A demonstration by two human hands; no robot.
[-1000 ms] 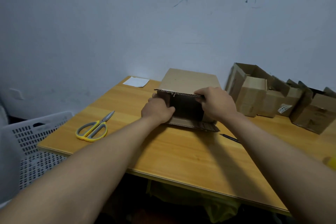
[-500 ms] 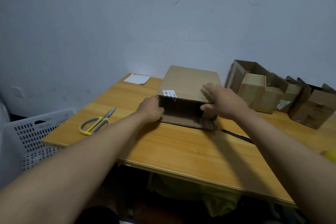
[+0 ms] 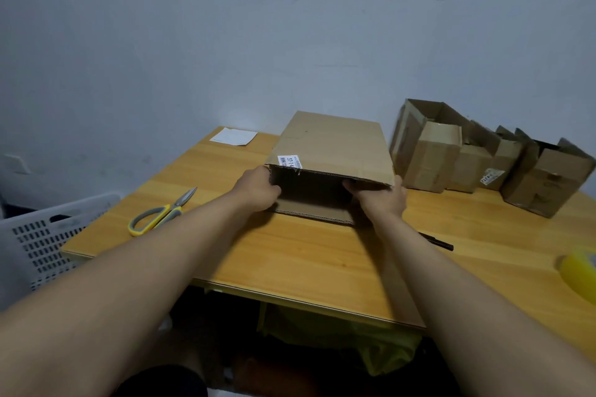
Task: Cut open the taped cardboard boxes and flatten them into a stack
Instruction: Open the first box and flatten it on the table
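Left of the open cardboard box (image 3: 332,145) on the table (image 3: 306,258), scissors (image 3: 161,214) lie. Left hand (image 3: 258,192) grips its left edge, fingers hidden. Right hand (image 3: 382,198) holds its right corner, fingertips inside. Right of it, more boxes (image 3: 483,158); tape roll (image 3: 580,271) cut off.

Person, head-camera view: two forearms, bare along entire visible length, no sleeves in frame. Left hand (image 3: 258,191), right hand (image 3: 383,200): bare, ungloved. Wrists unadorned. Dark rounded shape at lower frame edge, likely clothing, too dim to identify.
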